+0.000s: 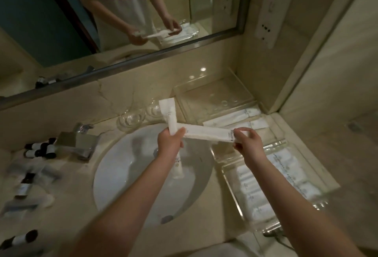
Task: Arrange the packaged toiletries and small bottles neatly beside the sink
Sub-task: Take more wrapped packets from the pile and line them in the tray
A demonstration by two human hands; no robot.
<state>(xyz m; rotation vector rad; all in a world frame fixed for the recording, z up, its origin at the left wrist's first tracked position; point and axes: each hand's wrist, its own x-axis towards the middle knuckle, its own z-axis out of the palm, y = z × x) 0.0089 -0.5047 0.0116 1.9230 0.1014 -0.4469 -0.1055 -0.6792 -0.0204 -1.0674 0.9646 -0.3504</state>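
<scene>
White long packet (206,133), held level over the sink (126,175): right hand (246,141) pinches one end, left hand (170,143) grips the other together with a second packet (168,113) standing upright. Two packets (235,120) lie on the tabletop (204,226) beside a clear tray (214,97). Near tray (229,177) holds sachets (255,193). Small bottles (39,149) lie left of the sink.

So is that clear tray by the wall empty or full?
Empty. The clear tray near the mirror shows only its bare bottom; the white packets lie in front of it.
</scene>
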